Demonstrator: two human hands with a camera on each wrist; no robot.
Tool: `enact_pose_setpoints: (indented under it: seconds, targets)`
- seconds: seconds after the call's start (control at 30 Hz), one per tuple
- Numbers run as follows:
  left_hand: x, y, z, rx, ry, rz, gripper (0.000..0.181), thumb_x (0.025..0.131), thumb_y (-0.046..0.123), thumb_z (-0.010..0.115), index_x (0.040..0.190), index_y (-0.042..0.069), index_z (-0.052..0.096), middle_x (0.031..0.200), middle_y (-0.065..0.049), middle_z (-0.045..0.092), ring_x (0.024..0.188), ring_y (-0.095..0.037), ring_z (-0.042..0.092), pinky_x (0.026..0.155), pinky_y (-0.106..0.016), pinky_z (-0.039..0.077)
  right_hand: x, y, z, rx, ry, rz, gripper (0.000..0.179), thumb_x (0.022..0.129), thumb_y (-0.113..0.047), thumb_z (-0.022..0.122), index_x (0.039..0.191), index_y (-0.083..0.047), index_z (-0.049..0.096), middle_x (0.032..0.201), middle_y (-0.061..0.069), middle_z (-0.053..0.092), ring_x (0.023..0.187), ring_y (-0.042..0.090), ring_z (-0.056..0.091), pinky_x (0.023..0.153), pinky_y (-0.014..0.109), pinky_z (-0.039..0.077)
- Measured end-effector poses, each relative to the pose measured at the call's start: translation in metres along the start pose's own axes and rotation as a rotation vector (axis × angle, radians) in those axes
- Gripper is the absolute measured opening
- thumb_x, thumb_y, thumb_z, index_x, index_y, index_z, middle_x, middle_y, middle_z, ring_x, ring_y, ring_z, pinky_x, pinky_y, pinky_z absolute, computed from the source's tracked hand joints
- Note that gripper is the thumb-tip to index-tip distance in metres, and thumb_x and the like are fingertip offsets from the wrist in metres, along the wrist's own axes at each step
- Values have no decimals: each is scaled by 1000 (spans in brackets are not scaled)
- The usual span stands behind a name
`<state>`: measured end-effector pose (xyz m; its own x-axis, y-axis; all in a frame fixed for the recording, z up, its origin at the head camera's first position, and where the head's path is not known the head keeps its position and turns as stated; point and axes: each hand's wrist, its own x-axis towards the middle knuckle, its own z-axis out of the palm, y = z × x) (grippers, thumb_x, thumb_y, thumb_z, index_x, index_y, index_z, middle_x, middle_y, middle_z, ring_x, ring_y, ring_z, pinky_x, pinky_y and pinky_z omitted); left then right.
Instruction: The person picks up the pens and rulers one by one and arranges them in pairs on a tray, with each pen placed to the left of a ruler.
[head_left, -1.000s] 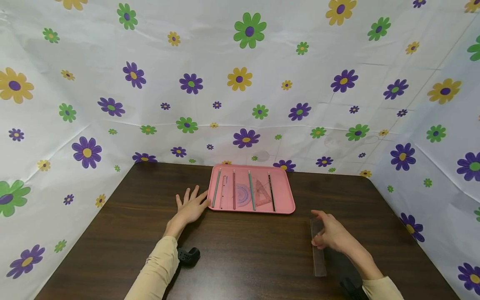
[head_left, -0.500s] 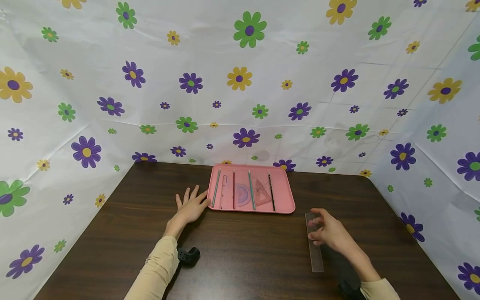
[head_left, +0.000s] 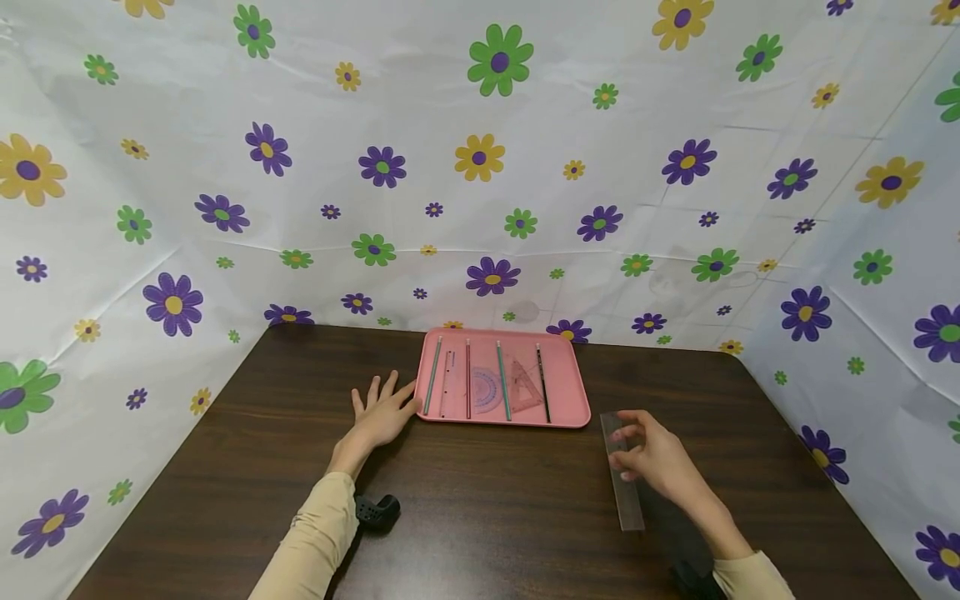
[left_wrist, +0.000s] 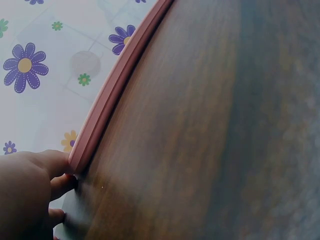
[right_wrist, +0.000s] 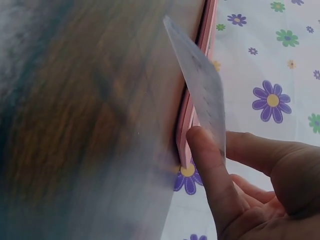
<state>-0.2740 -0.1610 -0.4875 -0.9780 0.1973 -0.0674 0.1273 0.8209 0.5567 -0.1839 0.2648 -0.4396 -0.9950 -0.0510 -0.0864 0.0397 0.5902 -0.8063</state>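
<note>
My right hand (head_left: 660, 454) pinches a clear ruler (head_left: 628, 504) between thumb and fingers, to the right of the pink tray (head_left: 568, 385). The right wrist view has the ruler (right_wrist: 200, 82) tilted, with faint markings along it. With fingers spread, my left hand (head_left: 381, 417) touches the tray's left front corner; its thumb meets the rim (left_wrist: 112, 92) in the left wrist view. On the tray lie a green pencil (head_left: 432, 375), a clear narrow ruler (head_left: 447, 383), a dark red pencil (head_left: 468, 379), a protractor (head_left: 486, 392), a teal pencil (head_left: 503, 379), a triangle set square (head_left: 527, 390) and a black pencil (head_left: 543, 383).
The dark wood table (head_left: 487, 508) carries the tray near its back edge. A white flowered cloth (head_left: 420, 117) hangs behind the table and along both sides. Black wrist straps (head_left: 377, 512) are worn on the forearms.
My right hand has moved a little left and away from me with the clear ruler, bringing it nearer the tray. The left hand and the tray have stayed put.
</note>
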Motion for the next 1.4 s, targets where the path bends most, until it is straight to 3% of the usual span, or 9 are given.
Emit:
enact_pose_setpoints:
  seconds: [0.53, 1.1, 1.4]
  targets:
    - [-1, 0, 0, -7, 0, -1, 57, 106, 45, 38, 156, 18, 35, 167, -18, 6, 152, -47, -8, 111, -70, -20, 19, -12, 4, -10, 48, -50, 62, 89, 4, 66, 145, 3, 39, 115, 23, 64, 76, 17, 71, 58, 28, 59]
    - [1, 0, 0, -4, 0, -2, 58, 106, 46, 38, 157, 18, 34, 167, -18, 6, 152, -46, -8, 111, -70, -21, 61, -24, 12, -60, 96, -68, 52, 89, 1, 68, 135, 10, 46, 117, 29, 64, 62, 14, 67, 57, 30, 59]
    - [2, -2, 0, -2, -11, -10, 59, 106, 48, 37, 157, 19, 33, 167, -17, 5, 152, -46, -9, 111, -70, -21, 87, -25, 14, -114, 127, -90, 44, 87, -2, 71, 126, 9, 53, 113, 29, 66, 66, 16, 68, 59, 29, 59]
